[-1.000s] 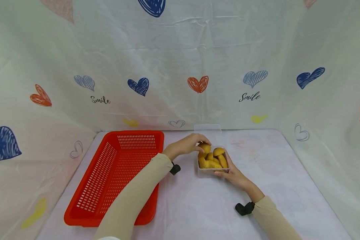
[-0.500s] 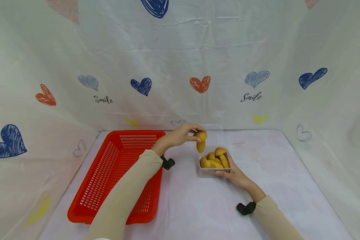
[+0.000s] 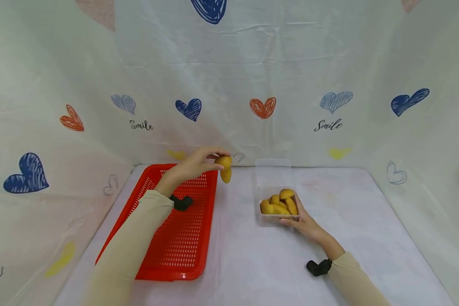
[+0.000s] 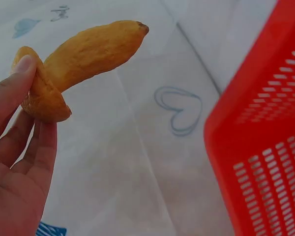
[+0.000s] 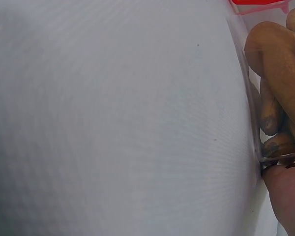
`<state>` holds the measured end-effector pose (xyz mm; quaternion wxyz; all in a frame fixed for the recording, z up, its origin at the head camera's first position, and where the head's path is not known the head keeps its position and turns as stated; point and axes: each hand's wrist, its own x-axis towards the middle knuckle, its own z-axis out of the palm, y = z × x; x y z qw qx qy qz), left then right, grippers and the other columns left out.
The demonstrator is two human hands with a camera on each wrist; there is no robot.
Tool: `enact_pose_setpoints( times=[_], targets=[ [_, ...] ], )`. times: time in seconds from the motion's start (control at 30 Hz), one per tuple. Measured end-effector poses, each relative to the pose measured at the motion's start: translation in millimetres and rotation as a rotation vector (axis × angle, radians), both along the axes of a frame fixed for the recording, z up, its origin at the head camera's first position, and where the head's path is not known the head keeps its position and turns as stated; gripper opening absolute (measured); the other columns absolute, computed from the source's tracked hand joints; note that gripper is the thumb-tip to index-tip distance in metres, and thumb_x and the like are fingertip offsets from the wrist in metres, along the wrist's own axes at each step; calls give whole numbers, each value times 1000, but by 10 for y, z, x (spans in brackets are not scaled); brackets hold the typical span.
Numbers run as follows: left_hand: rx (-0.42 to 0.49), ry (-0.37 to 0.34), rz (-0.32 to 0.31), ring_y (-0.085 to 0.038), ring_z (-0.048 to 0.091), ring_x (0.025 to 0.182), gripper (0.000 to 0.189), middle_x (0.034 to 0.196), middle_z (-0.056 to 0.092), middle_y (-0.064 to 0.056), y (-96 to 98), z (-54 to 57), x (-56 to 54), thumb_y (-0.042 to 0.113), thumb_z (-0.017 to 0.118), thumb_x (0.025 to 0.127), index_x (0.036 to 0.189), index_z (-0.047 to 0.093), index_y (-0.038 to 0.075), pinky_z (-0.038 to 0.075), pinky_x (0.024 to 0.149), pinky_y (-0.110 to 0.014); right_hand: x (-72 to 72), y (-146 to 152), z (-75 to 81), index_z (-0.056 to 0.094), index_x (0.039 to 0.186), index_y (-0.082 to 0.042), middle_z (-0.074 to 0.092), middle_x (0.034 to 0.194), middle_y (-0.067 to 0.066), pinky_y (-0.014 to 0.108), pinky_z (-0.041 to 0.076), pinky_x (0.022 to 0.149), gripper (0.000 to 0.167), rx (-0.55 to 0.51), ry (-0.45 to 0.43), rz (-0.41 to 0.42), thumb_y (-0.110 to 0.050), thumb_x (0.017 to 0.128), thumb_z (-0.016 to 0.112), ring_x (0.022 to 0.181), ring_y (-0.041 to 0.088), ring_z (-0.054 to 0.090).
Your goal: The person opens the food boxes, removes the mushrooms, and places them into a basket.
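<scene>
My left hand [image 3: 199,163] pinches a yellow-brown mushroom [image 3: 225,166] by its cap, raised near the far right corner of the red basket [image 3: 210,229]. In the left wrist view the mushroom's thick stem [image 4: 96,54] points away from the fingers, its dark tip outward. My right hand [image 3: 306,225] grips the near right corner of a clear plastic box [image 3: 277,216], thumb at the front and fingers behind the right side. Several mushrooms [image 3: 277,208] lie heaped in the box. The right wrist view shows mushrooms [image 5: 285,69] through the clear wall, beside the thumb [image 5: 287,191].
The box's clear lid [image 3: 273,172] stands raised at its back. A white-covered table [image 3: 252,263] runs between basket and box. Behind it hangs a white curtain [image 3: 229,63] printed with hearts. The left forearm crosses over the basket.
My left hand has lifted the mushroom out of the box and carried it left, toward the basket. My right hand keeps its grip on the box. The head view has shifted slightly.
</scene>
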<state>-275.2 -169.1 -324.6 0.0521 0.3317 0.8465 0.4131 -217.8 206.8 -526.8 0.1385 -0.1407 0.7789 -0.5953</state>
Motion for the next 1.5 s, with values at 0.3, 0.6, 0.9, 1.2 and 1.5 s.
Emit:
enact_pose_setpoints(
  times=[0.3,0.6,0.9,1.2,1.5],
  targets=[
    [-68,25,99,-30,57,115,38,122,64,-13,-528,-92,77,2,71,91,128,64,1,44,105,-49,-9,11,-1,-19,158,-18,-16,164,15,65,-5,114,107,-38,17,10,-16,96,69,148,40,-9],
    [-131,5,182,-34,59,109,38,116,66,-15,-818,-378,120,0,71,89,126,64,-3,46,101,-52,-30,31,-9,-19,158,-19,-15,164,14,63,-4,115,107,-61,31,25,-15,96,68,149,39,-5],
    [-153,-98,225,-31,57,115,39,121,65,-12,-968,-709,108,5,71,91,129,64,1,46,102,-49,-32,16,-12,-19,158,-19,-15,164,15,64,-4,115,108,-57,24,25,-15,96,69,148,40,-6],
    [-159,-150,189,-31,59,110,34,116,66,-11,-1067,-1084,88,7,72,90,123,65,-1,48,100,-49,-31,7,-42,-19,158,-19,-14,164,16,65,-5,114,108,-58,2,25,-17,96,70,148,40,-8],
    [-174,-228,225,-38,55,118,41,129,60,-20,-1090,-1118,65,7,70,93,131,59,-5,46,101,-52,-15,10,-37,-19,158,-19,-15,164,16,68,-5,112,108,-38,-12,17,-20,96,70,148,42,-11]
  ],
)
